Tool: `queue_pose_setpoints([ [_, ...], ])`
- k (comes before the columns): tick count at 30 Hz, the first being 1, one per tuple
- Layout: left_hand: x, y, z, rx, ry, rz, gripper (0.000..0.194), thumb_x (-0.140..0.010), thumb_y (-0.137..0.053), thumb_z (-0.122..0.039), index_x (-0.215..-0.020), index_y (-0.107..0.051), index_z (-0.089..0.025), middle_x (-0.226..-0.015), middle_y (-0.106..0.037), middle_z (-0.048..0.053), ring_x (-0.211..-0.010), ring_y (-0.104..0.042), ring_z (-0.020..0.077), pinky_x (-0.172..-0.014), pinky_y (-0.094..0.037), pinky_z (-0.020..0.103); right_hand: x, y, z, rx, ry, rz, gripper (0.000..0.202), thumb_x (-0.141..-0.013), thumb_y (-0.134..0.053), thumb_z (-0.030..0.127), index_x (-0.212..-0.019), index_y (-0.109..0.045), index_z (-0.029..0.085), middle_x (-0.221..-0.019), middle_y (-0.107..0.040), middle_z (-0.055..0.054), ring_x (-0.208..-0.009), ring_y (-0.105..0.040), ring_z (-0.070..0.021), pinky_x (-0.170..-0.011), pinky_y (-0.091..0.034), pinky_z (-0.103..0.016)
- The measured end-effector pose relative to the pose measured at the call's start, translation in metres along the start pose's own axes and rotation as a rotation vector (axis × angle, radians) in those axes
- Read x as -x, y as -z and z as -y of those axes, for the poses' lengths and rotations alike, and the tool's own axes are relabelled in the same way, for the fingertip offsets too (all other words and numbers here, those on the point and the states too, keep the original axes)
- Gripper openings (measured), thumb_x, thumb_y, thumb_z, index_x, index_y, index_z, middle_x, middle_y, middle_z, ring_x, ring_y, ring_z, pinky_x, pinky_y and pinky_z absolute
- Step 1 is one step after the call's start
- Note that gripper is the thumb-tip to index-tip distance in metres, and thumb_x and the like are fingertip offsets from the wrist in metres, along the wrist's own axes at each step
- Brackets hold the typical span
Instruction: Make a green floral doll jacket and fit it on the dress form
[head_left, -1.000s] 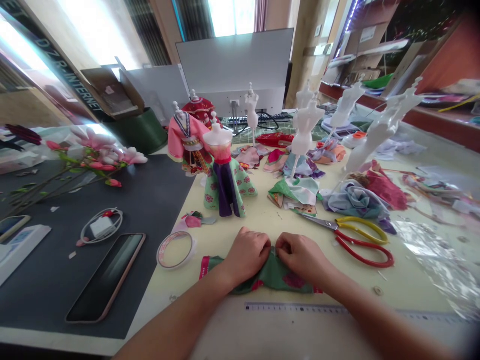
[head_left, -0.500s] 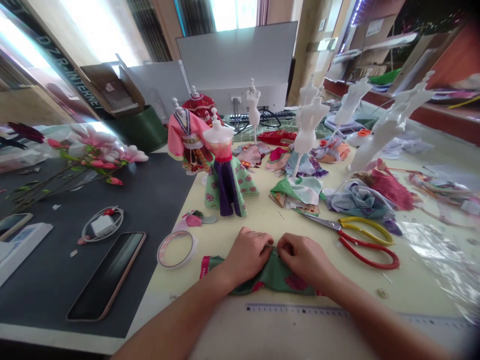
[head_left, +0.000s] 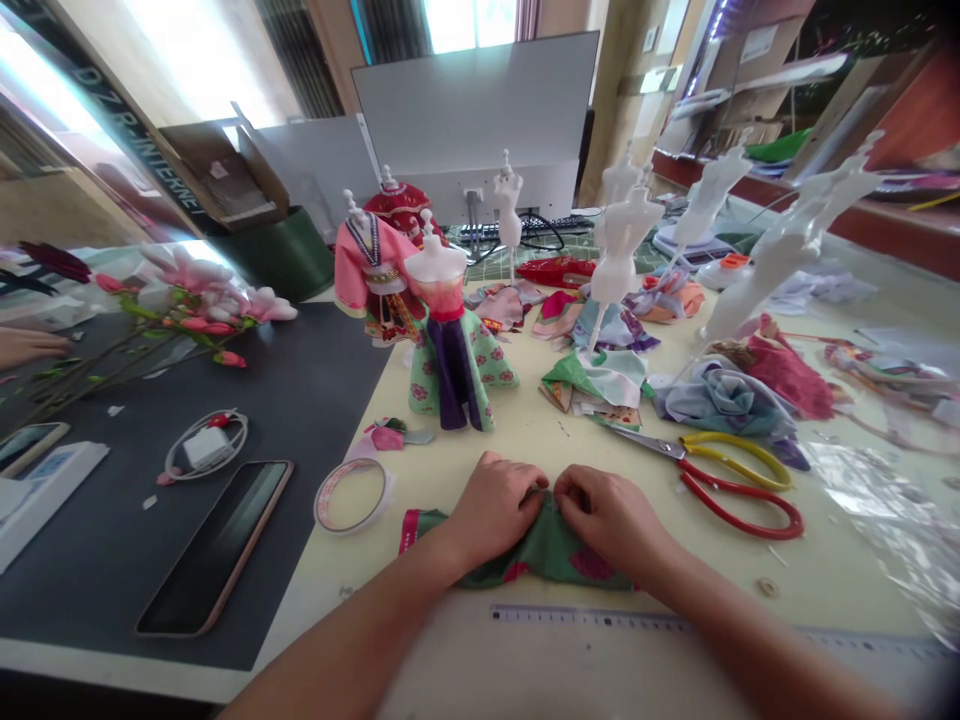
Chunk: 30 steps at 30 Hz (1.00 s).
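Observation:
A piece of green fabric [head_left: 551,555] with dark red patches and a pink dotted band at its left end lies on the pale table under both my hands. My left hand [head_left: 501,505] is closed, pinching the top edge of the cloth. Close beside it, my right hand [head_left: 604,505] pinches the same edge, fingers curled. The fingertips nearly meet, and whatever small thing may be between them is hidden. Just below the cloth lies a clear ruler [head_left: 585,618], partly covered by my right forearm. Scissors [head_left: 724,485] with yellow and red handles rest open to the right.
A tape roll [head_left: 319,495] and a phone [head_left: 217,550] lie to the left. Behind my hands stand a dressed mini mannequin [head_left: 450,340] and several bare white ones [head_left: 621,240], among fabric scraps [head_left: 600,378]. Another person's hand [head_left: 30,347] shows at the far left edge.
Another person's hand has come into view at the far left. My hands keep the same hold on the green fabric; the view has shifted very slightly.

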<state>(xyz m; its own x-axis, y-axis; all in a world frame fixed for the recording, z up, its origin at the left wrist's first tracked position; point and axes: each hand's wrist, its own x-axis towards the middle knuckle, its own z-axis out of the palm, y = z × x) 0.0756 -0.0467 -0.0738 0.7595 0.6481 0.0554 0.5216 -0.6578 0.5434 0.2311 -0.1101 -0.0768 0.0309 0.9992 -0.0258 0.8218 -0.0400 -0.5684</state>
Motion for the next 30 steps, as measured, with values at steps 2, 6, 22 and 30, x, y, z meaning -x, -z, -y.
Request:
queue_pose_setpoints([
  [2, 0.0001, 0.0007, -0.0003, 0.008, -0.003, 0.007, 0.016, -0.083, -0.048, -0.016, -0.087, -0.062, -0.021, -0.083, -0.068, -0.002, -0.076, -0.059, 0.0148, -0.080, -0.034, 0.032, 0.0000, 0.0003, 0.0001, -0.001, 0.009, -0.006, 0.012, -0.075, -0.047, 0.016, -0.069, -0.057, 0.020, -0.063, -0.059, 0.002, -0.056, -0.048, -0.0121, -0.053, -0.028, -0.022],
  [6, 0.0004, 0.0015, -0.0009, 0.013, 0.000, 0.009, 0.016, -0.082, -0.048, -0.015, -0.087, -0.063, -0.021, -0.083, -0.069, -0.002, -0.076, -0.059, 0.0151, -0.080, -0.034, 0.032, 0.0006, -0.0004, -0.0008, -0.010, 0.023, -0.012, 0.011, -0.075, -0.047, 0.016, -0.069, -0.056, 0.020, -0.064, -0.059, 0.002, -0.057, -0.048, -0.0119, -0.053, -0.028, -0.022],
  [22, -0.0001, -0.0004, -0.0015, -0.012, 0.025, 0.008, 0.011, -0.080, -0.050, -0.016, -0.076, -0.060, -0.019, -0.073, -0.065, -0.002, -0.070, -0.054, 0.0137, -0.078, -0.035, 0.032, 0.0012, -0.0016, -0.0009, 0.003, 0.029, -0.010, 0.011, -0.075, -0.047, 0.017, -0.070, -0.055, 0.020, -0.065, -0.059, 0.002, -0.058, -0.048, -0.0121, -0.054, -0.028, -0.023],
  [30, 0.0003, 0.0004, -0.0028, -0.017, 0.001, -0.029, 0.009, -0.079, -0.051, -0.017, -0.073, -0.057, -0.018, -0.079, -0.060, 0.001, -0.081, -0.052, 0.0160, -0.077, -0.037, 0.031, 0.0010, 0.0002, -0.0008, -0.019, 0.038, -0.007, 0.011, -0.074, -0.046, 0.016, -0.069, -0.056, 0.020, -0.066, -0.059, 0.001, -0.058, -0.049, -0.0125, -0.054, -0.029, -0.023],
])
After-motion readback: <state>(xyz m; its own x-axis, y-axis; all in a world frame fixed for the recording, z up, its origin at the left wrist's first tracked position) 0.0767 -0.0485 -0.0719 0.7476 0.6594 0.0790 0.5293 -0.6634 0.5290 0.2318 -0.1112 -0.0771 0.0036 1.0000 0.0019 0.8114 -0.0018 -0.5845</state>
